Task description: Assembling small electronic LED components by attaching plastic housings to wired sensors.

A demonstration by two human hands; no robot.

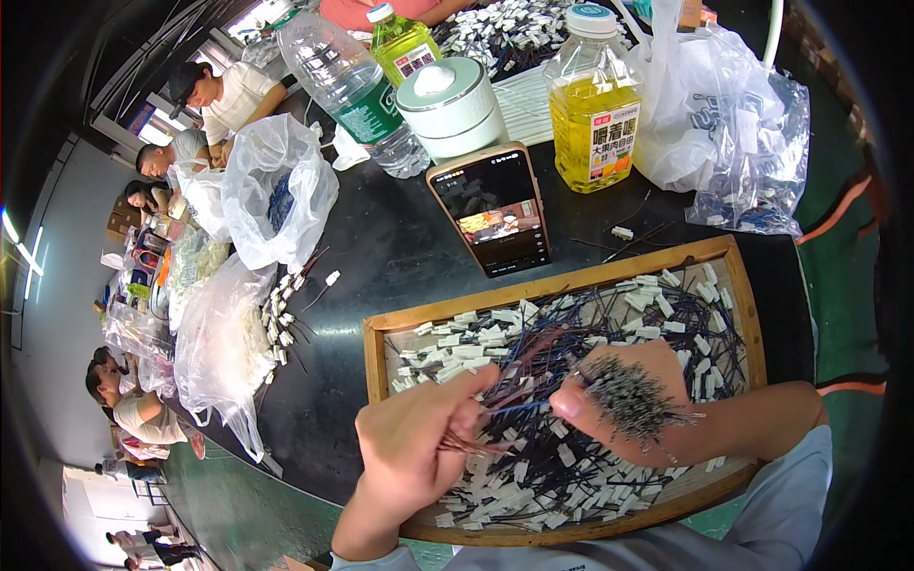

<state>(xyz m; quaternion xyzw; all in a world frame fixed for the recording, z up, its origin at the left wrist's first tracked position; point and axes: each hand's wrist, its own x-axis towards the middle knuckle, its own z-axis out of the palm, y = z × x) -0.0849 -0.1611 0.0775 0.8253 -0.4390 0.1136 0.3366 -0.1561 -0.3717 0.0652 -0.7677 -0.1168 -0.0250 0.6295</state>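
While clenched in the right hand (609,433), likely to handle as one light, springy bundle (633,395), with bare silvery tips splayed toward the right wrist. Held above the right half of the tray (752,314), with right fingers closed around the wires and thumb pressed to the left side. Across from it, left hand (414,438) curled, with fingers gripping a few brown wires (462,445). Between the two hands, a blue wire (522,408) stretched taut-looking toward the right thumb; cannot tell the exact pinch at the left fingertips.

Judging by thinness, nearly weightless and easy to bend singly, yet stiffer when packed together. Probably slippery along the smooth insulation, so best squeezed firmly around the middle. Perhaps fragile at the bare tips; better left free than pressed. For a single wire, pinch close to the bundle and pull straight, without jerking.

Below, spread through the tray, many white connectors (472,351) on dark wires: small, rigid-looking, probably prone to snag. Best lifted by the body rather than tugged by the wire. Farther off, on the black surface (352,247), a phone (493,214) propped beyond the far rim, apart from both hands.
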